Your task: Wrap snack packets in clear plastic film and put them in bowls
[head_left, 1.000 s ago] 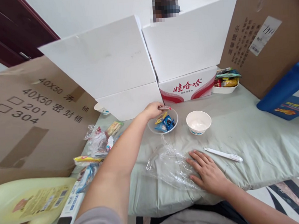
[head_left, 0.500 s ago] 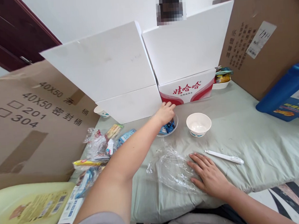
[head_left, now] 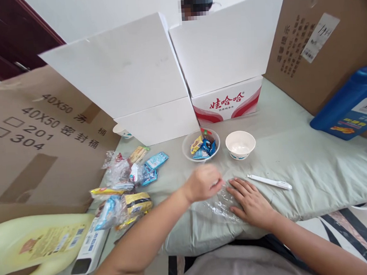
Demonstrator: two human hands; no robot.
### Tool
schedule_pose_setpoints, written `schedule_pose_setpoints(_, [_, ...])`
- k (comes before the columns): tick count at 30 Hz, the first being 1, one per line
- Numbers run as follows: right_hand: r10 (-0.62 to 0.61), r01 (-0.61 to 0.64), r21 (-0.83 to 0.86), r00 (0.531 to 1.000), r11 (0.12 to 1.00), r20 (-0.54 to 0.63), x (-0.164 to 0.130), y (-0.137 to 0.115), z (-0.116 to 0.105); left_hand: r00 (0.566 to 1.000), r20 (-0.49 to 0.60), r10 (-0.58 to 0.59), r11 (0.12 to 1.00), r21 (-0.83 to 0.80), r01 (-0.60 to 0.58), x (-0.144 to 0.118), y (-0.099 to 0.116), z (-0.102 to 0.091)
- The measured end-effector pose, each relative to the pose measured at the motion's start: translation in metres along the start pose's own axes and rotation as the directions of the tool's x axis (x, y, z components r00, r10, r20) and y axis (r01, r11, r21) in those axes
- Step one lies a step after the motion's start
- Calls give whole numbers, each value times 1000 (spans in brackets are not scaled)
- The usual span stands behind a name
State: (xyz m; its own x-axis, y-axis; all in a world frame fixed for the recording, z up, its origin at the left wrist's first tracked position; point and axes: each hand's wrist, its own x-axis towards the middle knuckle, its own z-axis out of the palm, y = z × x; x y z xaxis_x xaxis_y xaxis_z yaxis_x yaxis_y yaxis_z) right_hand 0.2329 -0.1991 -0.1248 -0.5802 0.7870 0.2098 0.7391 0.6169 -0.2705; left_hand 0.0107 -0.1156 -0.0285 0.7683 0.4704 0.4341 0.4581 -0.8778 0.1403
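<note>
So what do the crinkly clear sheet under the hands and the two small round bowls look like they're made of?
The crinkly clear sheet looks like thin plastic film: see-through, wrinkled, glinting. The round bowl holding snack packets seems translucent plastic, possibly glass. The empty white round bowl looks like glossy melamine or ceramic, with a printed band outside.

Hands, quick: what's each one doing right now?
Left hand: closed, pinching the clear plastic bag.
Right hand: open, flat on the bag.

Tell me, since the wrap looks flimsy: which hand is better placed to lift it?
Probably the left hand: its fingers are curled at the plastic wrap's edge, while the right hand lies flat on it, pinning it to the cloth.
</note>
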Motion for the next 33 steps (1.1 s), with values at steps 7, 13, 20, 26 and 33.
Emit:
schedule_pose_setpoints(7, [162,-182,-76,963,980,-216,-5,14,-24,932,42,-361,925,145,352,-114,62,28])
schedule_pose_setpoints(13, [-67,103,180,979,978,-192,13,-12,-48,877,20,-481,877,13,481,-110,74,13])
schedule_pose_setpoints(20, [-28,28,3,997,1000,77,38,-13,1,679,219,-701,708,327,626,-85,43,35])
schedule_pose_setpoints(26, [203,-184,-202,976,962,75,20,6,-20,534,151,-832,539,449,713,-99,56,19])
schedule_pose_setpoints(33, [-68,67,9,988,998,138,34,-33,-12,885,106,-454,886,157,436,-73,54,40])
